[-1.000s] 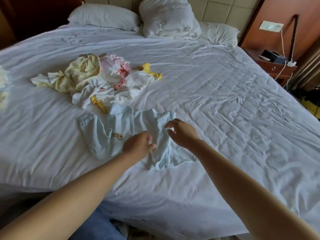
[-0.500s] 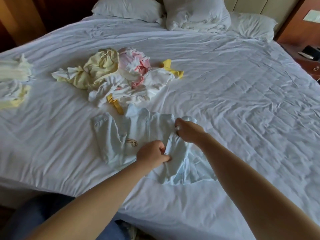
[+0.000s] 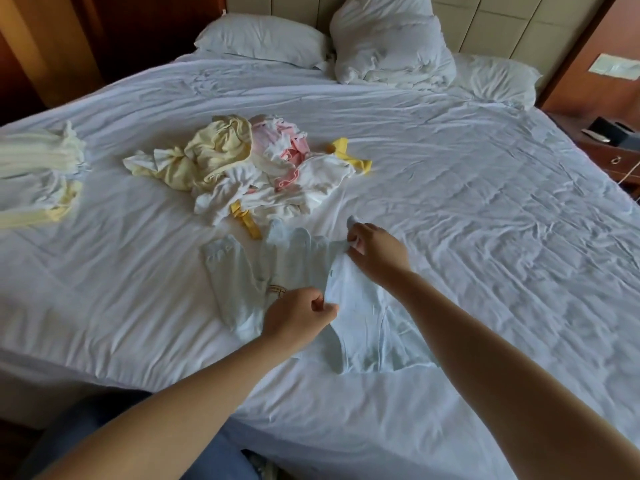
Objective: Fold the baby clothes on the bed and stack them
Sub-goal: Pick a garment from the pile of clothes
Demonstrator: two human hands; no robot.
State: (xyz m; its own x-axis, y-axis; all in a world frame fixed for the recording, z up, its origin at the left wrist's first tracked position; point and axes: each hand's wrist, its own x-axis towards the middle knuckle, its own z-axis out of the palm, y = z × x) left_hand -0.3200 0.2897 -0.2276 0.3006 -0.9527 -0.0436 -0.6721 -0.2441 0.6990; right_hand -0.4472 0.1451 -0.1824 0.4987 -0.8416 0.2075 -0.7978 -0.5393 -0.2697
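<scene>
A pale blue baby garment lies spread on the white bed near its front edge. My left hand pinches the lower end of the garment's front edge. My right hand pinches the same edge higher up, near the collar, with the cloth stretched between both hands. Behind the garment sits an unfolded heap of yellow, pink and white baby clothes. At the far left lies a stack of folded cream and white clothes.
Two pillows and a bunched white duvet lie at the headboard. A wooden nightstand stands at the right with dark objects on it. My blue-trousered knee is at the bed's front edge.
Both hands have drawn the garment's front panel open to the right, and my right hand has moved up toward the collar. The camera has shifted left, showing the folded stack.
</scene>
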